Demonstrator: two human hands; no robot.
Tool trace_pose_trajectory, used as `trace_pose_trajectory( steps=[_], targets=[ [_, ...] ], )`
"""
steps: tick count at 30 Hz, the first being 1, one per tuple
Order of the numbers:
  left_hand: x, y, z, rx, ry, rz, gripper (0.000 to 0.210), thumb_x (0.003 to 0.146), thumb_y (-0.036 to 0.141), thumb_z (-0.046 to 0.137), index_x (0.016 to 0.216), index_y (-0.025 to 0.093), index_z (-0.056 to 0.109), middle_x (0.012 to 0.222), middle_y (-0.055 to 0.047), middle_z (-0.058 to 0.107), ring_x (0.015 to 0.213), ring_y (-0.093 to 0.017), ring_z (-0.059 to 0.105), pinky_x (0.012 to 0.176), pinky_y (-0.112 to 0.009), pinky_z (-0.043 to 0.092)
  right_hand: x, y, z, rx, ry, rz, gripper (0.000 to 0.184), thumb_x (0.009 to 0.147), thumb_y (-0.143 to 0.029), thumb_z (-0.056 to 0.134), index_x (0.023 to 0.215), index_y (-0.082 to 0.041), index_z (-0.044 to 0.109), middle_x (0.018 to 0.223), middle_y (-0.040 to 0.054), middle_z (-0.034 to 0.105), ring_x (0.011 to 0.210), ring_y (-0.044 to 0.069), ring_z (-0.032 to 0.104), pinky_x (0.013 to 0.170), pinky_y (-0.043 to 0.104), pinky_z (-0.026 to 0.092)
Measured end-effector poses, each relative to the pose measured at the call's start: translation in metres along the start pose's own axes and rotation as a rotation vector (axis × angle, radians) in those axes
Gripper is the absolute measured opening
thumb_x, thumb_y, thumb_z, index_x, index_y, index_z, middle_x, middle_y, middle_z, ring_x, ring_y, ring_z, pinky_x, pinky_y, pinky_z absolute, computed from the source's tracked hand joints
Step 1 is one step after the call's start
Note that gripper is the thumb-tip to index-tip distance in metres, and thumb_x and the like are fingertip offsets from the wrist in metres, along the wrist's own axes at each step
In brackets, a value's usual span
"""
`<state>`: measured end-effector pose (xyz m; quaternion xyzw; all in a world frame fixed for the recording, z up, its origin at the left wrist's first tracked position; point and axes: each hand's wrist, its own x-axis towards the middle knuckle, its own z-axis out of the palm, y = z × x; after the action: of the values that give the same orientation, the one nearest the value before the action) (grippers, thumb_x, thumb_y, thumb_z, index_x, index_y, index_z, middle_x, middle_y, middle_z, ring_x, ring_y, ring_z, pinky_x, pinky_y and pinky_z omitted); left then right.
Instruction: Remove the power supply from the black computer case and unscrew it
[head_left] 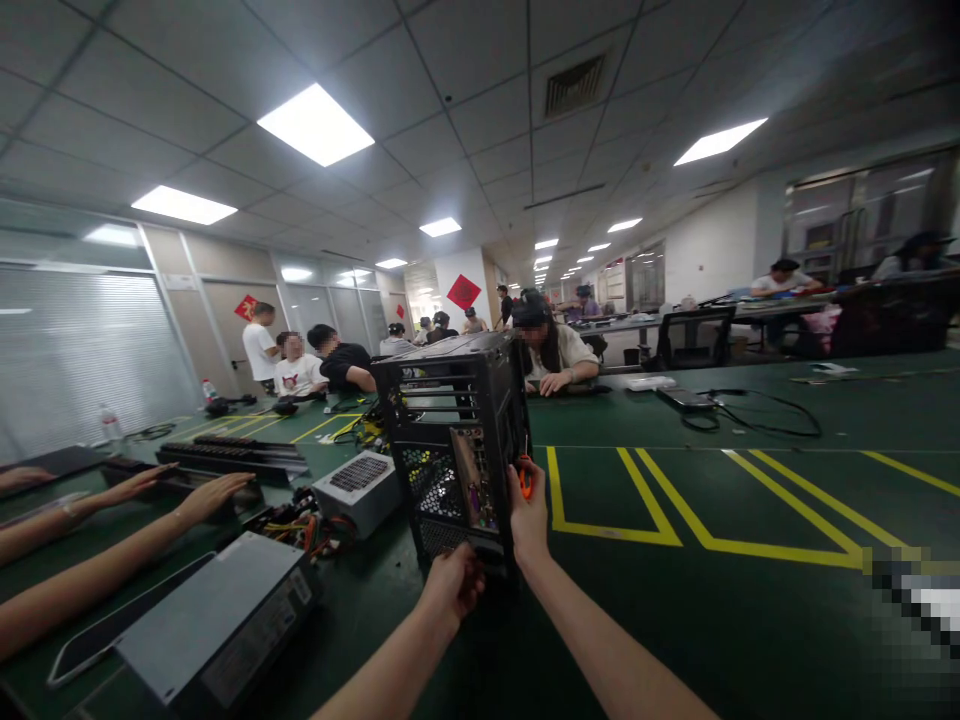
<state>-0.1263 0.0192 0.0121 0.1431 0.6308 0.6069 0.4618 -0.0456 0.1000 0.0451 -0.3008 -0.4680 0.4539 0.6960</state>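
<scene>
A black computer case (429, 470) stands upright on the green table in front of me, its rear with slots, mesh and a port panel (474, 470) turned my way. My right hand (529, 515) is closed around the orange handle of a screwdriver (526, 482) at the case's right edge; the screwdriver's tip is hard to make out. Low at the rear of the case is my left hand (456, 582), fingers curled close to the bottom edge. Whatever those fingers hold, if anything, is hidden.
Two power supplies, one nearer (214, 610) and one farther (360, 490), lie left with bundled cables (319, 530). Another person's arms (150, 530) rest over black panels (232, 455). Across the table sits a person (559, 360). Yellow tape (622, 535) marks the right side.
</scene>
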Motion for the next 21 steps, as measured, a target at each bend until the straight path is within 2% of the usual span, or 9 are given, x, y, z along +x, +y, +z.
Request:
trace_pose_trajectory(
  steps=[5,11,14,17,19,20,21],
  targets=[
    [0.035,0.022,-0.028,-0.074,0.076,0.047,0.025,0.068,0.021,0.051,0.049,0.017,0.036,0.038,0.004,0.04,0.032,-0.004,0.039,0.033,-0.014,0.025,-0.002,0.012,0.045,-0.039,-0.039,0.039,0.038,0.074,-0.048,0.049,0.1,-0.02,0.048,0.087,0.0034,0.059,0.077,0.018,0.057,0.07,0.027,0.04],
    [0.067,0.048,-0.041,-0.113,0.104,0.028,0.028,0.066,0.019,0.051,0.045,0.017,0.032,0.038,0.004,0.039,0.031,-0.003,0.035,0.03,-0.013,0.019,0.009,0.032,0.085,-0.095,-0.032,0.042,0.038,0.074,-0.05,0.048,0.1,-0.022,0.048,0.092,0.004,0.06,0.08,0.019,0.057,0.07,0.027,0.039],
    [0.077,0.057,-0.045,-0.105,0.093,0.014,0.027,0.066,0.019,0.05,0.044,0.016,0.033,0.039,0.003,0.039,0.029,-0.002,0.032,0.031,-0.013,0.017,0.021,0.043,0.097,-0.134,-0.047,0.038,0.04,0.073,-0.051,0.049,0.099,-0.022,0.049,0.085,0.0034,0.061,0.073,0.02,0.057,0.065,0.028,0.039],
    [0.083,0.059,-0.047,-0.096,0.093,0.013,0.025,0.067,0.021,0.047,0.046,0.016,0.034,0.039,0.004,0.038,0.03,-0.002,0.031,0.031,-0.013,0.017,0.036,0.041,0.093,-0.169,-0.075,0.0,0.035,0.073,-0.049,0.05,0.094,-0.02,0.052,0.08,0.0037,0.06,0.071,0.021,0.056,0.066,0.03,0.039],
    [0.085,0.057,-0.048,-0.088,0.101,0.009,0.026,0.068,0.023,0.046,0.046,0.016,0.034,0.04,0.004,0.038,0.029,-0.002,0.03,0.032,-0.014,0.016,0.042,0.025,0.082,-0.19,-0.042,-0.101,0.028,0.075,-0.043,0.05,0.092,-0.021,0.052,0.088,0.0054,0.058,0.083,0.021,0.053,0.076,0.033,0.037],
    [0.086,0.057,-0.048,-0.082,0.105,0.006,0.027,0.07,0.024,0.046,0.046,0.016,0.035,0.04,0.004,0.038,0.029,-0.003,0.03,0.032,-0.015,0.016,0.041,0.013,0.077,-0.241,-0.013,-0.33,0.022,0.076,-0.037,0.05,0.09,-0.02,0.052,0.09,0.0068,0.057,0.087,0.022,0.051,0.079,0.035,0.036],
    [0.087,0.056,-0.047,-0.076,0.113,0.007,0.028,0.071,0.026,0.046,0.047,0.016,0.036,0.04,0.003,0.037,0.03,-0.003,0.03,0.031,-0.016,0.017,0.038,-0.002,0.072,-0.267,-0.047,-0.57,0.017,0.075,-0.032,0.053,0.088,-0.021,0.052,0.092,0.0068,0.056,0.09,0.022,0.05,0.08,0.037,0.036]
  ],
)
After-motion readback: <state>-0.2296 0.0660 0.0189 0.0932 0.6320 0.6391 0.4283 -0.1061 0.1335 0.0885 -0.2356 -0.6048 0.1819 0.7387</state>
